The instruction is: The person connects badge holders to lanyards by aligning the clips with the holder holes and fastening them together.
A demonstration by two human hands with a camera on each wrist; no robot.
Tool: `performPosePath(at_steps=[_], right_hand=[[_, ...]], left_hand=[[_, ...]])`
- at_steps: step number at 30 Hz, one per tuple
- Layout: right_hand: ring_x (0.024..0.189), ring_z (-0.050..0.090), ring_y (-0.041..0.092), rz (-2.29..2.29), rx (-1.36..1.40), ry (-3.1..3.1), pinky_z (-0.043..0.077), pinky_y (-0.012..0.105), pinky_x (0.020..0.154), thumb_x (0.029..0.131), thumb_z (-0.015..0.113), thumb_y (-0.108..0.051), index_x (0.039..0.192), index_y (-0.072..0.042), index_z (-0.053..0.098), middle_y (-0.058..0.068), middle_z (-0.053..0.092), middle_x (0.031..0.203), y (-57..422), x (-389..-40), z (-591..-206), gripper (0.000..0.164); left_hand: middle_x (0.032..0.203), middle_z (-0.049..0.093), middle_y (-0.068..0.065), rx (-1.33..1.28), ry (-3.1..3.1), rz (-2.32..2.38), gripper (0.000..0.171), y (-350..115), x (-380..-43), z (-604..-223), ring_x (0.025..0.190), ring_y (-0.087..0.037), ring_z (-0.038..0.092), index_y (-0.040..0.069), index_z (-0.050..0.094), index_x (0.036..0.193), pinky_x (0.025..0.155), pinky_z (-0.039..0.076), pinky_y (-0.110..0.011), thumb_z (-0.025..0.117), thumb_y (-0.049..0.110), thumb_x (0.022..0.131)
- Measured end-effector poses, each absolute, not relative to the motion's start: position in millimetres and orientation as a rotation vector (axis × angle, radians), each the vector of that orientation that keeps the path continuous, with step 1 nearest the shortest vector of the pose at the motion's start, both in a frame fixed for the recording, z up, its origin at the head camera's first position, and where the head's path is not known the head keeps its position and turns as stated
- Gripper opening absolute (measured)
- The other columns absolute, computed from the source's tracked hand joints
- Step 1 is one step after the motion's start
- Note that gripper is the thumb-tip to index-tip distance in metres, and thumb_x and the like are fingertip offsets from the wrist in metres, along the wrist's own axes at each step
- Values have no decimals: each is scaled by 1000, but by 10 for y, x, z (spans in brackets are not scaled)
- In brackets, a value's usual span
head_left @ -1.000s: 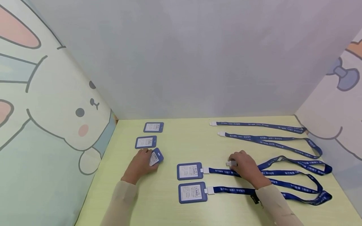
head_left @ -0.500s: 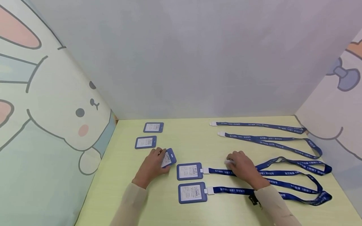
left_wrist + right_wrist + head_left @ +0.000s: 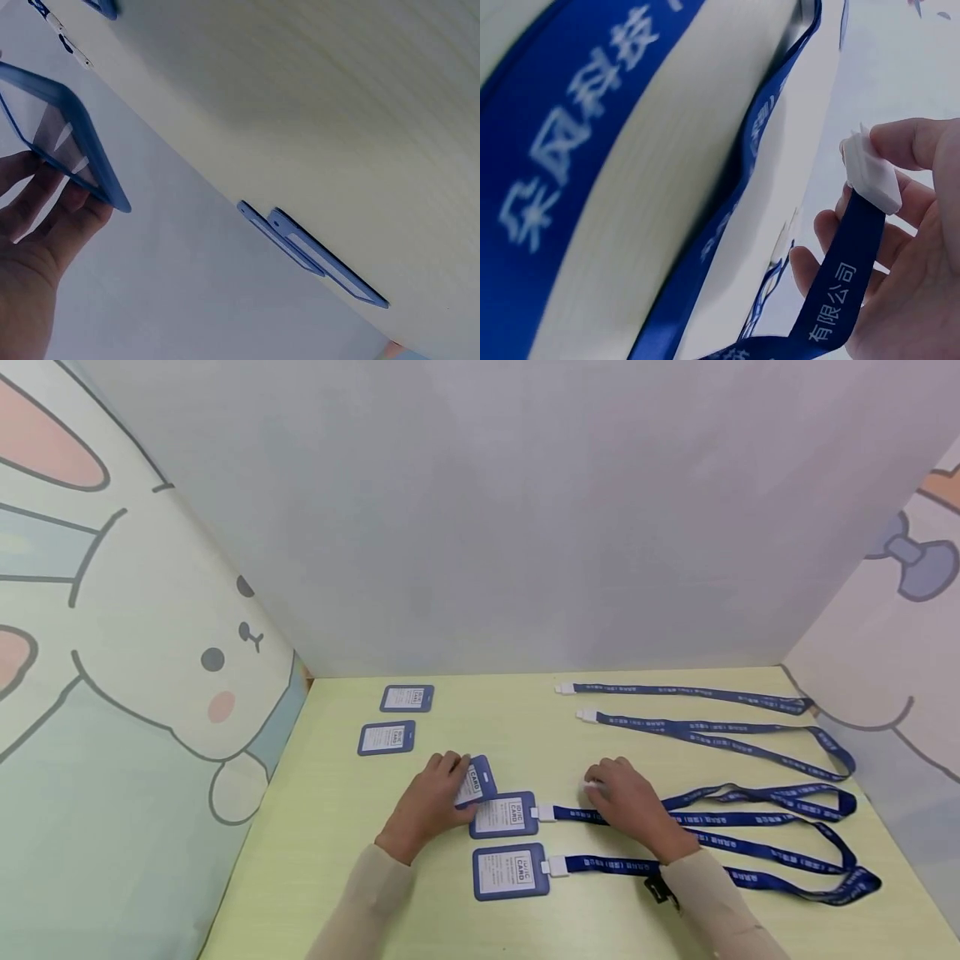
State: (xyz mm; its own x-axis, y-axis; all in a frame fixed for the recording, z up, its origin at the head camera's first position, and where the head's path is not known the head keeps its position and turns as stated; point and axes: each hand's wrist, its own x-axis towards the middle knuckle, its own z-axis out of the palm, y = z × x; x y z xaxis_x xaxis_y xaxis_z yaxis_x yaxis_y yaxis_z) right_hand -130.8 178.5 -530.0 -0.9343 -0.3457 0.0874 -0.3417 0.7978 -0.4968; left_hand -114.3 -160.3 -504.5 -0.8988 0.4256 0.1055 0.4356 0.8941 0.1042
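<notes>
Left hand [image 3: 427, 797] has carried its card holder [image 3: 477, 781] rightward since the earlier frame; right hand [image 3: 628, 797] has edged left with its white clip [image 3: 876, 176], and that clip's lanyard [image 3: 847, 255] has dragged along; remaining layout unchanged.

Left grip: thumb and fingers pinching the holder, lifted off the table [image 3: 420, 914]; right grip: closed on the clip, strap hanging from it; holder and clip apart, so this pair isn't joined yet.

Progress, my read: two done, the middle finished badge [image 3: 504, 823] and the near finished badge [image 3: 512, 872], each with a lanyard clipped on; third in hand; left over, the far loose holder [image 3: 407, 698] and near loose holder [image 3: 386, 737], plus the far loose lanyard [image 3: 675, 691] and near loose lanyard [image 3: 720, 727], so likely two more after this.

In the way: the held holder overlaps the middle badge from above; can't tell from here if they touch; the right forearm crosses both finished straps, so snagging is possible; small black item [image 3: 660, 890] by the right sleeve, unclear what.
</notes>
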Motion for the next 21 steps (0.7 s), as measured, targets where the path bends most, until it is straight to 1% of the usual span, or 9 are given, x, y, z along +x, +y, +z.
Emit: performPosePath(at_steps=[9,16,21], right_hand=[[86,54,17,-823,-647,2985,53,39,76,94,77,-10,100,-11,78,-4,65,87,1672,-1306,-5242,6],[89,57,20,-746,-777,3077,54,40,78,90,82,-9,97,-12,78,-5,63,85,1586,-1288,-5231,8],[92,58,21,-704,-796,3077,54,40,80,91,82,-12,99,-12,79,-4,64,86,1541,-1279,-5222,9]], left_hand=[[131,63,-12,-795,-2929,-150,76,-1411,-1126,-5027,113,-24,58,2,60,145,97,60,-34,84,46,88],[134,63,-11,-869,-2946,-85,77,-1235,-1120,-5040,114,-23,58,2,59,147,101,57,-31,81,50,90],[135,63,-10,-902,-2956,-45,76,-1137,-1118,-5070,114,-21,59,4,59,148,102,57,-29,78,51,92]])
